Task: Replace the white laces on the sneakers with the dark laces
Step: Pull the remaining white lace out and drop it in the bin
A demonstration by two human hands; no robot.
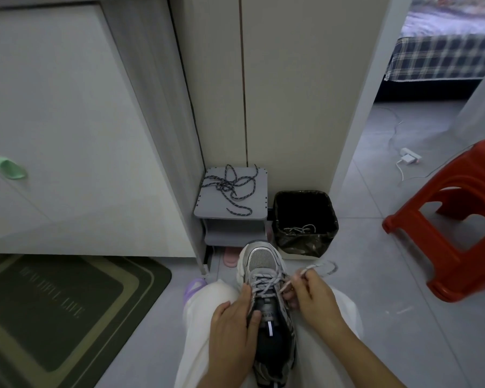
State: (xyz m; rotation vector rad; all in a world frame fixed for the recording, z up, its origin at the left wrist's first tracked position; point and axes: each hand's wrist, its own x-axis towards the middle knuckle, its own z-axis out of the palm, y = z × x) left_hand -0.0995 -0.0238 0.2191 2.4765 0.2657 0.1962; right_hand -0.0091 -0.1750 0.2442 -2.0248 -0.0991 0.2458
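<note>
The sneaker (261, 261) lies on the person's lap between the knees of pale trousers (196, 317), toe pointing away and opening toward the body. The left grip (233, 323) is closed round the sneaker's left side, with the thumb laid across the tongue. The right grip (311, 295) is just beside the sneaker's right edge and pinches the free end of a pale lace (266, 284) between curled fingers. That lace is threaded crosswise through the forward eyelets, and the part beyond the fingers is blurred. On the floor (375, 317) to the left lies a green mat (53, 309). A purple slipper (193, 285) and a pink slipper (231, 257) lie close to the sneaker's toe. Beyond the toe stands a small grey stand (258, 203) set against the wall corner. The dark laces (228, 186) lie tangled on its top surface, reaching from the rear edge to the front edge. Touching the stand's right side is a black-lined bin (331, 217), with white laces (300, 228) lying at its bottom. A red stool (459, 233) stands well apart to the right. Farther off, through a doorway, a bed (445, 57) with a checked cover is visible.
</note>
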